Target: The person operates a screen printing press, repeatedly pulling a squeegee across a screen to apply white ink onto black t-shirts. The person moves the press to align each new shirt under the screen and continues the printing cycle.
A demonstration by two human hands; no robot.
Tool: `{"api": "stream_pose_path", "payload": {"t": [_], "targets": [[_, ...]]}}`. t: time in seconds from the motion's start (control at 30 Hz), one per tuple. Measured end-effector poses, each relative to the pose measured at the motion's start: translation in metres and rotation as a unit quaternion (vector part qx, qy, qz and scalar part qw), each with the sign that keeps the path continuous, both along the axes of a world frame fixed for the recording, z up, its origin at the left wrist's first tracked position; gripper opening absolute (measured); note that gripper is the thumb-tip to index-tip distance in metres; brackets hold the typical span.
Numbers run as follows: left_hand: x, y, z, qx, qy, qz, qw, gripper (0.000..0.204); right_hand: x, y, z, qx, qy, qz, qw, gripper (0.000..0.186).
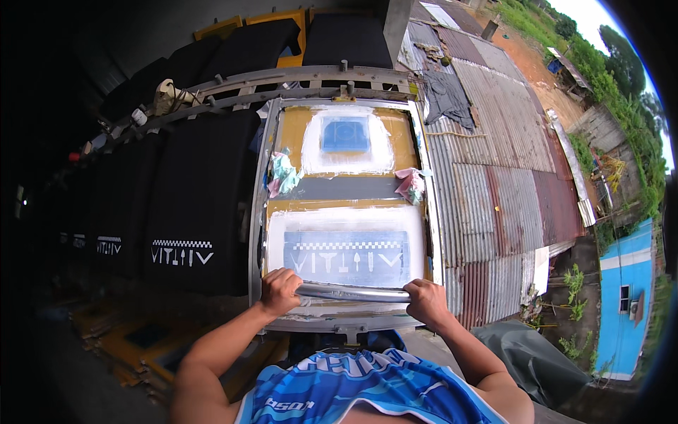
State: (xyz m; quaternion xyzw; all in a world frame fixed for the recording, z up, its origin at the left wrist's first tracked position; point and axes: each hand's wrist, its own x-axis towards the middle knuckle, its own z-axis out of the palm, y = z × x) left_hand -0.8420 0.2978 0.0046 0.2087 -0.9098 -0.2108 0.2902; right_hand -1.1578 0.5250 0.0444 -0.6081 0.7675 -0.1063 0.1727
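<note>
Both ends of a long metal squeegee (353,292) are gripped, my left hand (281,291) closed round one end and my right hand (426,302) round the other. It lies across the near part of a printing screen (436,240) with a metal frame. Just beyond the squeegee is a pale blue stencil window (349,267) with a checkered strip and a row of tool-like shapes. White ink is smeared around it. A smaller blue window (345,134) sits at the far end. Crumpled rags, one greenish (284,174) and one pinkish (409,185), rest at the screen's sides.
Black fabric panels (201,184) lie in a row to the left, several with a white print. More black panels (346,41) are behind a metal rail (325,72). Rusty corrugated roofing (487,141) stretches along the right. Yellow-framed screens (134,332) lean low at left.
</note>
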Motion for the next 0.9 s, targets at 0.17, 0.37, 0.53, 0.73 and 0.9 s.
{"api": "stream_pose_path", "payload": {"t": [0.17, 0.37, 0.53, 0.73, 0.9], "targets": [[-0.004, -0.019, -0.002, -0.001, 0.015, 0.036, 0.999, 0.016, -0.017, -0.035, 0.002, 0.033, 0.019, 0.037, 0.999, 0.028], [-0.069, -0.104, -0.027, -0.080, 0.056, 0.140, 0.985, 0.017, -0.074, -0.150, -0.021, -0.070, 0.069, 0.006, 0.995, 0.016], [-0.041, -0.056, -0.027, -0.049, 0.061, 0.124, 0.989, 0.019, -0.048, -0.095, -0.027, -0.075, 0.048, -0.022, 0.996, 0.020], [0.021, 0.040, -0.022, -0.035, 0.058, 0.096, 0.993, 0.020, 0.013, 0.010, -0.035, -0.158, 0.042, 0.010, 0.987, 0.028], [0.021, 0.051, -0.015, -0.011, 0.052, 0.102, 0.993, 0.018, 0.022, 0.009, -0.029, -0.244, 0.064, 0.039, 0.967, 0.024]]}}
